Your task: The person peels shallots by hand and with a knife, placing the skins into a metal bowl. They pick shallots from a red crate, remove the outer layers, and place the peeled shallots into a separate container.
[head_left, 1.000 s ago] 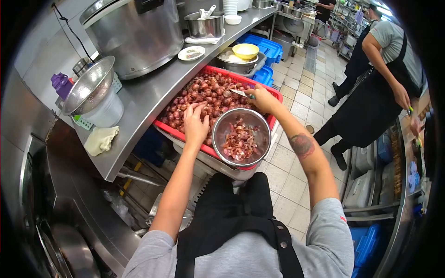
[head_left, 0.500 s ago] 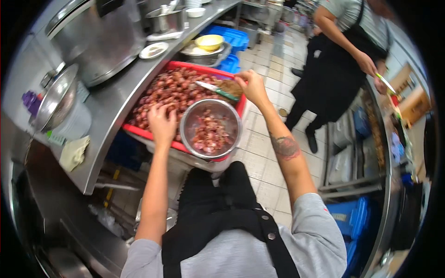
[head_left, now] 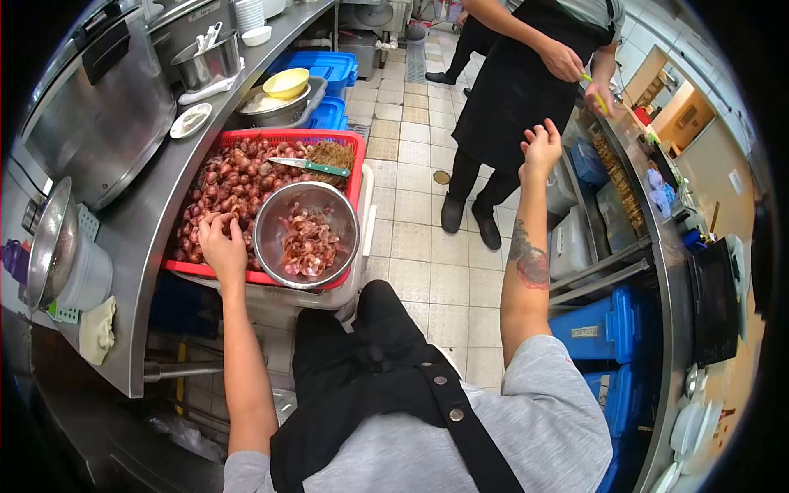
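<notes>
A red basket point(head_left: 355, 168) full of shallots point(head_left: 234, 177) sits across the steel counter's edge. A steel bowl point(head_left: 305, 234) of shallot peels rests in its near right corner. My left hand point(head_left: 220, 245) lies on the shallots beside the bowl, fingers curled over them. A green-handled knife point(head_left: 308, 167) lies across the basket top, touched by neither hand. My right hand point(head_left: 541, 145) is raised off to the right, fingers apart and empty, near a co-worker's black apron point(head_left: 514, 90).
The steel counter point(head_left: 144, 222) on the left carries a large pot point(head_left: 90, 99), a colander point(head_left: 49, 246), a yellow bowl point(head_left: 285, 82) and a small plate point(head_left: 191, 121). Blue crates point(head_left: 325, 66) stand beyond. A co-worker stands on the tiled floor point(head_left: 419, 214). Another worktop point(head_left: 657, 246) runs along the right.
My right hand has let go of the knife, which now lies on the basket, and swung away to the right. My view turned right. My left hand stays on the shallots.
</notes>
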The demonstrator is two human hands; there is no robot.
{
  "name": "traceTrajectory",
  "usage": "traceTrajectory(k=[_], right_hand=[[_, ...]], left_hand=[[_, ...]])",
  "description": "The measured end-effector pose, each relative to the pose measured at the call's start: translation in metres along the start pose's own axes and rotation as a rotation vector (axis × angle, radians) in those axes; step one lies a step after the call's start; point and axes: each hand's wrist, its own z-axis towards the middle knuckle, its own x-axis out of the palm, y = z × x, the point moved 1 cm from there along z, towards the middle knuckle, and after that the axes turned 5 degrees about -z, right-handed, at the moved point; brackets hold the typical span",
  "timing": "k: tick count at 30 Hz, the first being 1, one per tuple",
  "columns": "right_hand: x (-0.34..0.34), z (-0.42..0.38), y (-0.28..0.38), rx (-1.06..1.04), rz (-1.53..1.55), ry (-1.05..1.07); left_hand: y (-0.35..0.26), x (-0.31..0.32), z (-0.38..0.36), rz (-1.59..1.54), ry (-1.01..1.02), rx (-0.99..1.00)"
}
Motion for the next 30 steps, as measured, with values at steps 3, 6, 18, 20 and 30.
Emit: traceTrajectory(k=[3,6,18,20,30], right_hand=[[-0.001,0.020,0.007,0.008,0.049,-0.032],[0.003,0.045,-0.005,0.160,0.113,0.043],[0.013,0.067,-0.035,0.488,0.704,0.149],[0.021,0.079,-0.041,0.605,0.813,0.143],[0.002,0.112,-0.087,1.156,0.950,0.006]], left_hand=[[0.001,0.000,0.000,-0.004,-0.008,0.012],[0.003,0.001,0.000,-0.011,-0.002,0.011],[0.003,0.002,0.001,-0.043,0.018,-0.006],[0.004,0.003,0.001,-0.034,0.019,0.014],[0.015,0.007,0.001,-0.087,0.063,-0.105]])
